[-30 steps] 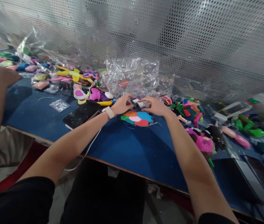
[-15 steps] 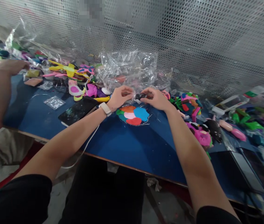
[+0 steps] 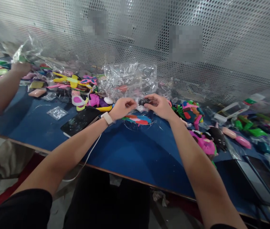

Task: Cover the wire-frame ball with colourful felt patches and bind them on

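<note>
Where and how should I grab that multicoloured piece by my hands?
Probably pinch the multicoloured piece by its near rim, from your own side: it looks thin and wide, that rim faces you, and your left hand and right hand crowd the far side.

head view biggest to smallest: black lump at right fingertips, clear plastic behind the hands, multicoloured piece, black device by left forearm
1. clear plastic
2. black device
3. multicoloured piece, seen at a slant
4. black lump, partly hidden by fingers
</note>
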Motion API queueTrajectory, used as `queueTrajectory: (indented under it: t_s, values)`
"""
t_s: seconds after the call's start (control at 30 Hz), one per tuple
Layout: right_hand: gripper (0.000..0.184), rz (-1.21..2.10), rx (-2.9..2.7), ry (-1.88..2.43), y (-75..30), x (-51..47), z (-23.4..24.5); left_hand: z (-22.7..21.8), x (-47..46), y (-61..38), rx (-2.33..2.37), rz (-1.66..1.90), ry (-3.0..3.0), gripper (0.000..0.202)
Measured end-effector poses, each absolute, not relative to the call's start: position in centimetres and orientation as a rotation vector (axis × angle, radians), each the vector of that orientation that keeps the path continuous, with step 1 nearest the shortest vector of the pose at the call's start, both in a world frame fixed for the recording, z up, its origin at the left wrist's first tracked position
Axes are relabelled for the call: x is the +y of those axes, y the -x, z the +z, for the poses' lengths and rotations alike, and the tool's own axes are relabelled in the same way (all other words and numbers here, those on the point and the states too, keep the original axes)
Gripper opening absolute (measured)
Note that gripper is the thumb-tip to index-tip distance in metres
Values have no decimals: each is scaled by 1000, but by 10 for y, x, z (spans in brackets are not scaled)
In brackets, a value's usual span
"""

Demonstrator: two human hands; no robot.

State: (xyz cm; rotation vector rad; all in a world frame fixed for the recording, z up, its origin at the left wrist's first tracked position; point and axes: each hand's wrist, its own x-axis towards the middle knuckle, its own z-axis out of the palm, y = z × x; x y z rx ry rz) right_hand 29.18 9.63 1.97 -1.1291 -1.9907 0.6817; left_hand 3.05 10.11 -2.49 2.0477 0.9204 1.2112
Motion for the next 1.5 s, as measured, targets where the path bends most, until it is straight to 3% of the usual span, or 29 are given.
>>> queueTrajectory:
  t_s: [0.23, 0.4, 0.5, 0.87, 1.5]
  values:
    - [61, 684, -1842, 1161, -281, 93, 21, -21, 97, -32, 863, 1257, -2079, 17]
    - [37, 464, -1930, 1200, -270, 81, 32, -15, 96, -32, 799, 1321, -2060, 15]
    - [26, 516, -2019, 1132, -259, 69, 43, -13, 93, -32, 753, 1343, -2061, 16]
    - [12, 491, -2035, 1147, -245, 55, 48, -10, 85, -34, 823, 1327, -2198, 18]
    - [13, 362, -2124, 1097, -241, 48, 51, -10, 81, -36, 824, 1328, -2351, 16]
